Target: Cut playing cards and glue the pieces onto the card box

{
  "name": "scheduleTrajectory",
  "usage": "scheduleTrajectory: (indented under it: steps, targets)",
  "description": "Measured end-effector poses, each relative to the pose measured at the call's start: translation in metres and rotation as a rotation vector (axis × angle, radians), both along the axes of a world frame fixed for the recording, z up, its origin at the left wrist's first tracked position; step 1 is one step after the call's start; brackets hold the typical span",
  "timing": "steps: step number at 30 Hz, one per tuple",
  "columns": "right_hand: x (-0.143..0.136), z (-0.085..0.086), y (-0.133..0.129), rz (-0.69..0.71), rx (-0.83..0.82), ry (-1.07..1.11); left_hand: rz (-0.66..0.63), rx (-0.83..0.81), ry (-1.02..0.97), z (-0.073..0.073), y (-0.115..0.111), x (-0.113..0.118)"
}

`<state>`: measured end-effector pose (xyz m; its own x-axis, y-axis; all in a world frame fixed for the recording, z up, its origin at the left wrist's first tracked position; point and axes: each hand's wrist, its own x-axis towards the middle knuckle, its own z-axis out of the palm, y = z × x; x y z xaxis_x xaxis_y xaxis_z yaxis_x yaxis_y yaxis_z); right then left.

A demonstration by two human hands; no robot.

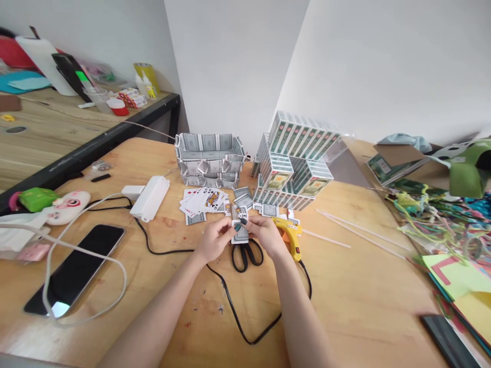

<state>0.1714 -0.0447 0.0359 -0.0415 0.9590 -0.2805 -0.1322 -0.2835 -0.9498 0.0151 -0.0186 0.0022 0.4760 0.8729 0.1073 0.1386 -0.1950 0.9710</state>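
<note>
Your left hand (218,238) and right hand (264,232) together pinch a playing card (241,235) above the black-handled scissors (246,255); a "K" is legible at its top.

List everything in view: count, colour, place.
Playing cards: many, mixed, centre
Card basket: one, grey, back centre
Card boxes: many, green, back right
Scissors: one, black, under hands
Glue gun: one, yellow, right centre
Glue sticks: three, translucent, right
Phone: one, black, left
Block: one, white, left
Cables: several, black/white, left and centre
Toys: at least two, mixed, left edge
Craft supplies: many, mixed, right edge
Bottles: several, mixed, back left
Tables: two, wood, beneath and back left
Left hand, right hand: one each, bare, centre
</note>
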Motion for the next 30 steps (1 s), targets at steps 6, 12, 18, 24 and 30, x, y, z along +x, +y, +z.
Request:
scheduleTrajectory:
  steps: [6, 12, 18, 24, 30]
  targets:
    - [0.004, -0.001, -0.001, -0.031, 0.028, 0.029, 0.066, 0.063, 0.036, 0.004, -0.001, 0.0]
    - [0.001, -0.01, 0.0, -0.052, 0.074, -0.123, 0.215, 0.216, 0.003, 0.007, 0.0, 0.005]
    - [-0.004, -0.004, -0.003, -0.064, 0.197, -0.344, 0.254, 0.31, -0.06, 0.005, 0.002, 0.005]
    - [-0.009, -0.001, -0.005, -0.092, 0.249, -0.576, 0.262, 0.281, -0.102, 0.007, 0.001, 0.005]
    - [-0.013, -0.001, -0.006, -0.107, 0.285, -0.67, 0.209, 0.283, -0.109, 0.007, -0.001, 0.005]
